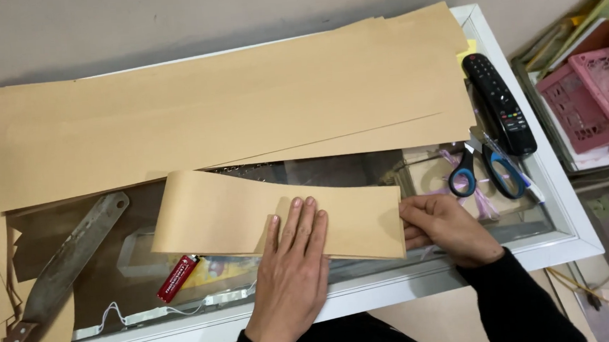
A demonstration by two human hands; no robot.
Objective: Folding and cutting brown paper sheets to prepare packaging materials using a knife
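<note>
The folded tan strip of matt, smooth kraft paper is lying on the glossy, reflecting glass top of a white-framed counter, as are the wide tan paper sheets of the same dull finish. The long knife with a dull grey metal blade and brown wooden handle is looking worn, while the black plastic remote and the small red plastic lighter are shining slightly.

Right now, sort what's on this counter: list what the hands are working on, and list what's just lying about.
In hand:
- folded brown paper strip, pressed flat by the left hand
- its right end, pinched by the right hand

Lying about:
- big brown paper sheets
- blue-handled scissors
- black remote control
- red lighter
- large knife
- pink basket
</note>
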